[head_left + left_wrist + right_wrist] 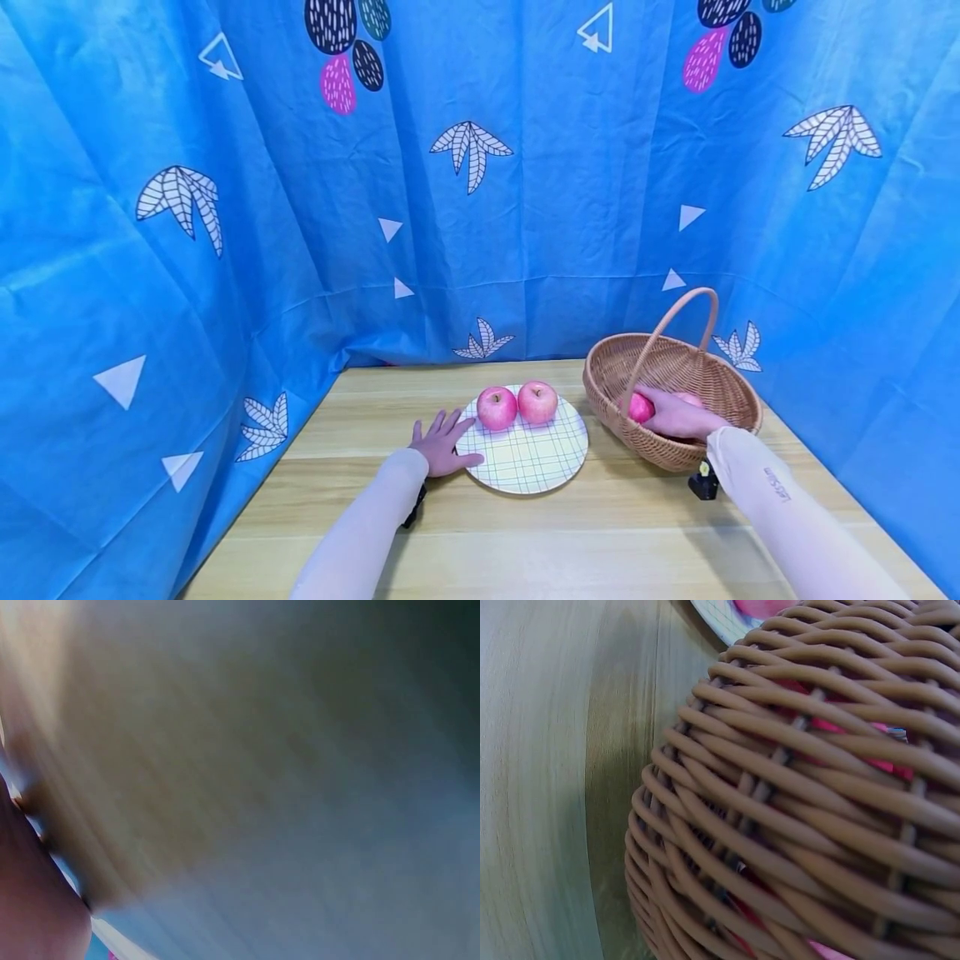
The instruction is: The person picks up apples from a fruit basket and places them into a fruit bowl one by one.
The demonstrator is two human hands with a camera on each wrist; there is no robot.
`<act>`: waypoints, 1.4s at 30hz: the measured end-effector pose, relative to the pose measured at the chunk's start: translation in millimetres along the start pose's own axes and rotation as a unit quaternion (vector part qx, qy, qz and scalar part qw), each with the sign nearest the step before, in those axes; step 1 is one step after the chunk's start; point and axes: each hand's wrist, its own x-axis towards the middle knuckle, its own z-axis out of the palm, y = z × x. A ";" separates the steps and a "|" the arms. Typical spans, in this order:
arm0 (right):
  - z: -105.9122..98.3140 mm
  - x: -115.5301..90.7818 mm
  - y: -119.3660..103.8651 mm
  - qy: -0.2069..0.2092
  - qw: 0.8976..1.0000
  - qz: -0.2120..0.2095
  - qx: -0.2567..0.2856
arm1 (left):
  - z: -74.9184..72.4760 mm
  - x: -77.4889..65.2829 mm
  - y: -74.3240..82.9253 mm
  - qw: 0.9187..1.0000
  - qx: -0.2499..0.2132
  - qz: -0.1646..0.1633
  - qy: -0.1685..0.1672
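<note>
A round white plate [528,462] with a checked pattern bears two pink-red apples, a left one [497,408] and a right one [537,402], side by side near its far rim. My left hand [444,447] lies with fingers spread at the plate's left edge, the fingertips and thumb over the rim. Inside the wicker basket [611,367] my right hand [672,413] grips a red apple [641,407]; its fingertips are hidden. Another apple [688,399] shows behind that hand. The basket's weave [780,772] fills most of the right wrist view and hides the hand there.
The basket's tall handle [675,308] arches above my right hand. Blue patterned cloth [480,233] hangs behind and at both sides of the wooden table [570,542]. The left wrist view shows mostly blurred tabletop [225,765].
</note>
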 end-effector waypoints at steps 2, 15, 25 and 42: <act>0.4 0.7 0.9 0.003 1.000 -0.004 -0.002 | 0.4 0.5 -0.5 1.000 0.001 -0.001 0.000; 3.8 7.4 -0.9 0.034 0.998 0.048 0.002 | 2.3 -0.9 -1.3 1.000 0.001 -0.001 0.002; 6.0 9.5 0.8 0.052 0.996 0.071 -0.013 | 2.9 -2.1 -0.5 1.000 -0.009 -0.001 0.000; 0.7 7.5 -3.7 0.044 0.993 0.056 0.096 | 4.5 4.1 -3.8 1.000 -0.001 0.002 0.000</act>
